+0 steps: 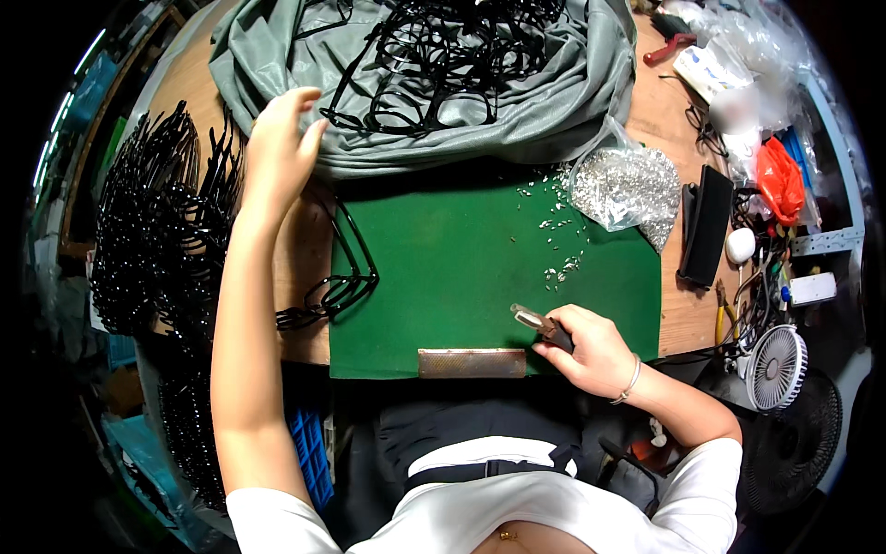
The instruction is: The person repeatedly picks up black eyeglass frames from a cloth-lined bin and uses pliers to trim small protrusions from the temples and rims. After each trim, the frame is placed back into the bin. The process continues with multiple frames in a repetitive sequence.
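Note:
My left hand (279,148) reaches forward to the near left rim of a grey-green cloth (268,65). Its thumb and fingers are apart, with nothing visible between them. Close to its fingertips lies a heap of black eyeglass frames (434,74), tangled together on the cloth. Over the near right part of the green mat (434,249), my right hand (595,351) is closed around a short dark-handled tool (544,325) with a pale, metallic-looking tip pointing left. Its exact kind is unclear. A few more black frames (355,277) rest at the mat's left edge.
A clear bag of small silvery pieces (614,189) lies at the mat's far right, with several pieces scattered beside it. A metal plate (472,363) sits at the front edge. Many glossy black frames (157,231) hang at left. A black case (705,226) and small fan (776,369) are at right.

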`<action>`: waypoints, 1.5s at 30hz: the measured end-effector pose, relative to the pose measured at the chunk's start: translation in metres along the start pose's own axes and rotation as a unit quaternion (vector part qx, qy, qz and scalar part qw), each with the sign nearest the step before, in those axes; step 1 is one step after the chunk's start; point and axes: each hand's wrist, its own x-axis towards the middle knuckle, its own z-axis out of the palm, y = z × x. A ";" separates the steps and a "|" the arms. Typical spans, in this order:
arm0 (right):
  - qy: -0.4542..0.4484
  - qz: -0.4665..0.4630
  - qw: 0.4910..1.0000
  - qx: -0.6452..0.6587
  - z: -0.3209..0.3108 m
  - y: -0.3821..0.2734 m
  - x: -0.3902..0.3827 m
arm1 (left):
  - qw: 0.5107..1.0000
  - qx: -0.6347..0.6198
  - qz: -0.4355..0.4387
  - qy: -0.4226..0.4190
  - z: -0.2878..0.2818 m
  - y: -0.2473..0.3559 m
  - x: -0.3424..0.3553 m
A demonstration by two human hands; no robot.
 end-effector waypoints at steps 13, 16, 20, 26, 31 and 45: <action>0.015 -0.017 0.963 -0.268 -0.008 0.006 -0.014 | 0.653 -0.645 -0.383 -0.104 -0.073 0.158 -0.038; 0.016 -0.029 0.983 -0.183 -0.012 0.003 -0.021 | 0.609 -0.768 -0.187 -0.062 -0.097 0.166 -0.090; 0.062 -0.006 0.990 -0.126 -0.024 0.016 -0.001 | 0.686 -0.630 -0.326 -0.165 -0.079 0.195 -0.121; 0.058 0.039 0.990 -0.123 -0.012 0.035 0.016 | 0.710 -0.622 -0.294 -0.148 -0.058 0.213 -0.143; 0.041 0.010 0.981 -0.187 -0.010 0.032 0.018 | 0.690 -0.678 -0.211 -0.140 -0.046 0.212 -0.140; 0.091 0.000 0.961 0.262 0.001 -0.040 -0.014 | 0.801 -0.555 -0.199 -0.099 -0.028 0.230 -0.135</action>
